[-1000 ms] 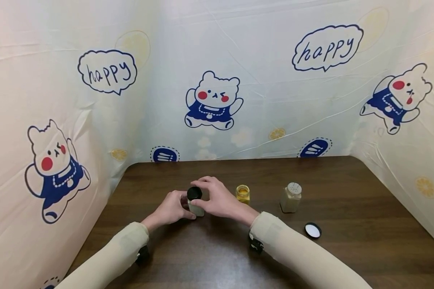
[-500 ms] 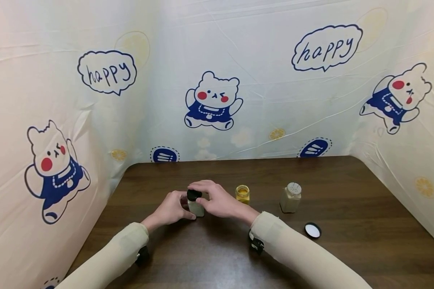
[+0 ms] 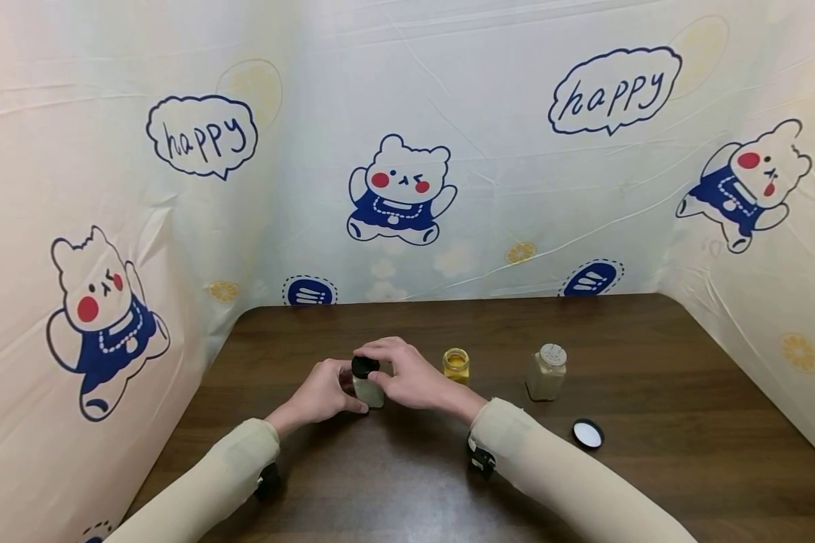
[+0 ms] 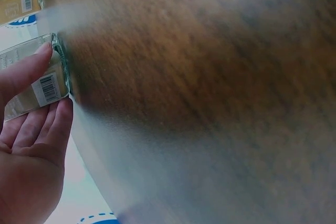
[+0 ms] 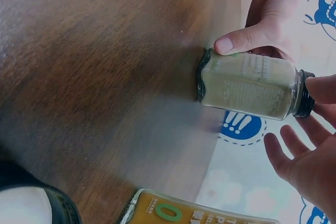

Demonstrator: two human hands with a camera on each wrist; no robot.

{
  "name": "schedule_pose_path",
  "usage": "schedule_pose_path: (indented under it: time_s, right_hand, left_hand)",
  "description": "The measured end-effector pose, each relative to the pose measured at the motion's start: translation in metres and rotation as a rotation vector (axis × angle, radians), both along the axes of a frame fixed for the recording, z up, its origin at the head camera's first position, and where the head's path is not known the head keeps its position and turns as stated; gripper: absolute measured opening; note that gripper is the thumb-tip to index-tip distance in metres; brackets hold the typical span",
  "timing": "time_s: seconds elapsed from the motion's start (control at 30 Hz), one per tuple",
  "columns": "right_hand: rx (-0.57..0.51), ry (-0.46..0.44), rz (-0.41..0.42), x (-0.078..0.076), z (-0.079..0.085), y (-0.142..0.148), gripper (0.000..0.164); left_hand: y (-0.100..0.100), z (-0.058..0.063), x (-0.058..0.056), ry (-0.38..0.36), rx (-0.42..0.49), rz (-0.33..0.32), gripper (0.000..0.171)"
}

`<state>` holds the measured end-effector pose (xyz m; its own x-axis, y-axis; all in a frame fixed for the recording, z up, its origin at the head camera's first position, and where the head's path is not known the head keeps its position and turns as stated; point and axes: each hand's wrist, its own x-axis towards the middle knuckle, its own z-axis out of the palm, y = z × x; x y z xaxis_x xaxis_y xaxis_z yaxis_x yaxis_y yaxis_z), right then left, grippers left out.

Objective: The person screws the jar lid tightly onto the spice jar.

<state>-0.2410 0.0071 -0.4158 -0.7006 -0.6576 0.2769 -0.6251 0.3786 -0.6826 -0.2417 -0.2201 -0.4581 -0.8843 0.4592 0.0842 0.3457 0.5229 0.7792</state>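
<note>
A glass spice jar (image 3: 369, 391) with pale contents stands upright on the table, topped by a black lid (image 3: 364, 367). My left hand (image 3: 317, 392) grips the jar's body low down. In the left wrist view its thumb lies across the glass near the base, beside a barcode label (image 4: 48, 88). My right hand (image 3: 412, 377) pinches the black lid between thumb and fingers. The right wrist view has the lid (image 5: 304, 95) on the jar's mouth, with the other right fingers spread off the glass.
An uncapped jar of yellow powder (image 3: 456, 365) stands just behind my right wrist. Farther right is a pale jar with a perforated shaker top (image 3: 546, 372). A loose black lid (image 3: 587, 434) lies white side up in front of it. Patterned curtains surround the brown table (image 3: 502, 324).
Compared with a second ago, my right fingers sit lower and closer around the black lid, covering more of its top. My left hand and the jar stay in place.
</note>
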Motion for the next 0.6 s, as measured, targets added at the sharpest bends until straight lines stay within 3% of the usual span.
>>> schedule_pose_path:
  time_s: [0.2,0.6]
  right_hand:
    - [0.017,0.006,-0.026,0.0008,0.0003,-0.0004,0.041]
    - [0.044,0.033,-0.055,-0.0007,-0.0014,-0.0011,0.041]
  left_hand:
    - [-0.0002,-0.001,-0.0004,-0.025,0.0,0.006,0.046]
    - [0.0002,-0.0029,-0.0023,-0.002,-0.003,0.003,0.047]
